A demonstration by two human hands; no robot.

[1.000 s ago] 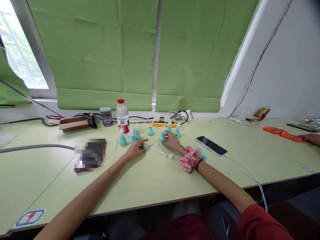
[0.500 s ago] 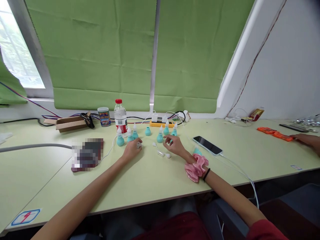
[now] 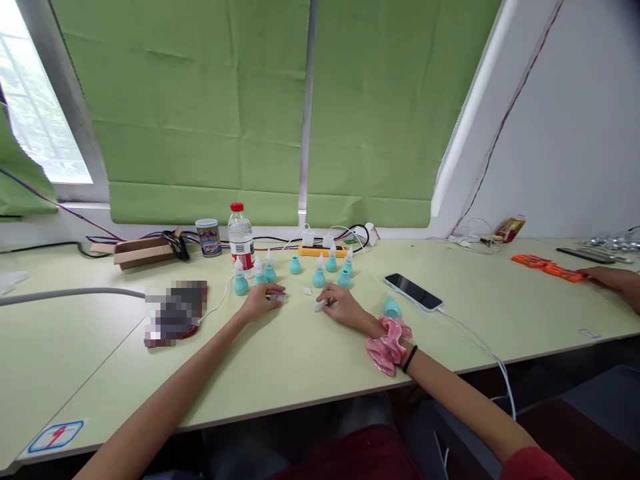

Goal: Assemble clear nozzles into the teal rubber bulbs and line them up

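My left hand is closed on a small clear plastic piece, close above the table. With thumb and fingers my right hand pinches a clear plastic tube at the table surface. Between the hands lies a small whitish tip. Behind them stand several teal squeeze bulbs, some topped with clear nozzles, such as the bulb by my left hand and one in the middle. Two upright bulbs have bare necks, the back one and the right one. Another teal bulb lies beside my right wrist.
A water bottle, a can and a cardboard box stand at the back left. Behind the bulbs is a yellow power strip. A phone lies at right. Another person's hand touches orange pieces.
My right hand has moved left and down and taken hold of the clear tube that lay on the table. My left hand has shifted slightly, still with its clear piece.
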